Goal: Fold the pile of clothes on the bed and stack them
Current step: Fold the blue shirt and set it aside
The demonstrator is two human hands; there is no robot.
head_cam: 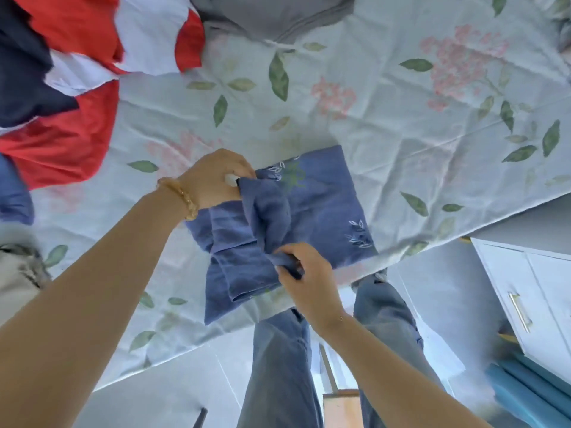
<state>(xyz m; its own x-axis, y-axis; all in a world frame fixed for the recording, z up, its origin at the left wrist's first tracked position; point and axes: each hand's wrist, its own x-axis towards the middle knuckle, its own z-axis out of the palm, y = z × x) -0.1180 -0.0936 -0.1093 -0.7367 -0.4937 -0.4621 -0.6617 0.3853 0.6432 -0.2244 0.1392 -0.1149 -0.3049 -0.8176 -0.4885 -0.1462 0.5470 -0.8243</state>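
Matt blue cloth garment (309, 211); creased floral cotton-like bedsheet (401, 125); glossy beaded bracelet (182, 193)

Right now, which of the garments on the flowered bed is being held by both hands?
The blue garment with white leaf embroidery: left hand and right hand pinch it. The red, white and navy garment and grey garment lie untouched.

Two hands fold a blue garment (312, 208) on a floral bed (401, 125).
Left hand (213, 177) pinches at 10 o'clock, right hand (304, 273) at 5 o'clock.
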